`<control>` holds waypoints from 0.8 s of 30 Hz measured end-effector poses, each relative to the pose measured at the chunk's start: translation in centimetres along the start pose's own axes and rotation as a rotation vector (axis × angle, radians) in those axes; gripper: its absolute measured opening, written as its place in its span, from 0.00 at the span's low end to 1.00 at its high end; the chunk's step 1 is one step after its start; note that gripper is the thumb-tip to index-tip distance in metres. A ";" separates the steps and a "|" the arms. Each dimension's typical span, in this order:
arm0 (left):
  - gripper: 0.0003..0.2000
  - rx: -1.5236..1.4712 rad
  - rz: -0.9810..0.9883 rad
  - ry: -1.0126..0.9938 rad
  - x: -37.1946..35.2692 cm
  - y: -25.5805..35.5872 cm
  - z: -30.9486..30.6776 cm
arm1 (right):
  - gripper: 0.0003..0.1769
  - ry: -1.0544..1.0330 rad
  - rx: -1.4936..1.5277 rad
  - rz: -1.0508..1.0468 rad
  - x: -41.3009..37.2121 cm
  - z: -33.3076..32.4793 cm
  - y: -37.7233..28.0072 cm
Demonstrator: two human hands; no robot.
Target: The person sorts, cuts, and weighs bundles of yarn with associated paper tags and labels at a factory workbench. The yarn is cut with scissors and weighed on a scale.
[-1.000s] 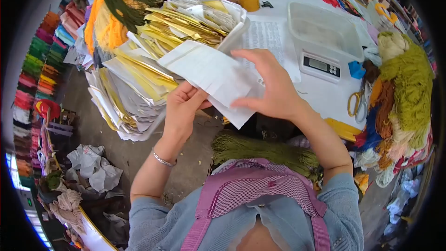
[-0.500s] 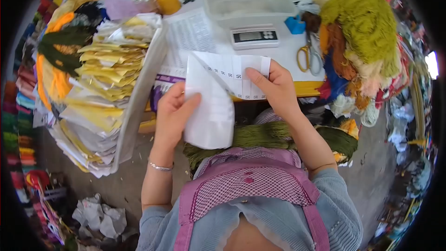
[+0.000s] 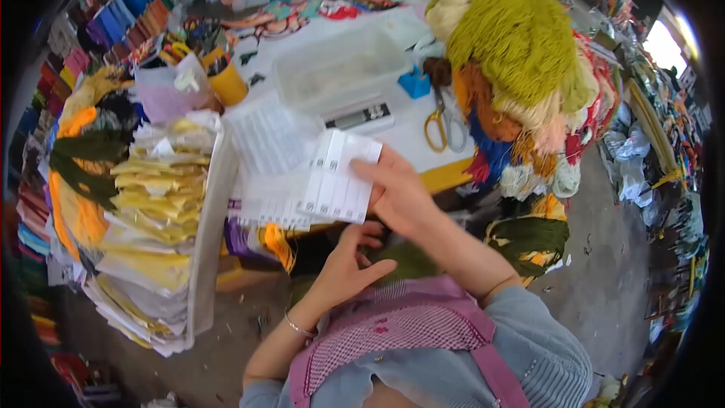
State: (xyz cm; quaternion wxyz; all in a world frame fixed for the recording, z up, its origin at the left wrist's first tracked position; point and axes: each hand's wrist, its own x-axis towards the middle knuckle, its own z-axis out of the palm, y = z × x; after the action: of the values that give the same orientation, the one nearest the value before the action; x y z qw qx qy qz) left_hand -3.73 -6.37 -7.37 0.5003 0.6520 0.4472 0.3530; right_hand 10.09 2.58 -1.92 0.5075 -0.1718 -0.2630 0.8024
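one printed sheet [image 3: 336, 177] pinched edgewise in right hand [image 3: 399, 195] fingers, left hand [image 3: 349, 263] fingers spread below

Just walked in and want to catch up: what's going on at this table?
A person holds a printed paper in the right hand, over the edge of the table. The left hand is open, lower down, by green yarn on the lap. A scale, scissors and a big yarn pile sit on the table beyond.
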 end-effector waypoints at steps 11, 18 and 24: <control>0.17 -0.458 0.094 0.419 -0.4 4.9 -5.7 | 0.14 -0.012 -0.311 -0.169 -5.7 -1.1 0.3; 0.20 -0.068 -0.098 -0.339 -0.5 8.6 -8.3 | 0.34 -0.493 -1.197 -0.605 -5.4 0.1 -3.7; 0.14 -0.128 -0.222 -0.623 0.8 8.6 -8.7 | 0.31 -0.652 -1.186 -0.253 -5.6 -0.4 -3.1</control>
State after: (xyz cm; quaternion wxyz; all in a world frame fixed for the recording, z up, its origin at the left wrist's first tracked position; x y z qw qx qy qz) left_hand -9.36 -3.58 3.18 0.6883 0.6432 0.3179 0.1075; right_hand 14.93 -1.34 -0.32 0.3124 -0.1385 -0.8148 0.4683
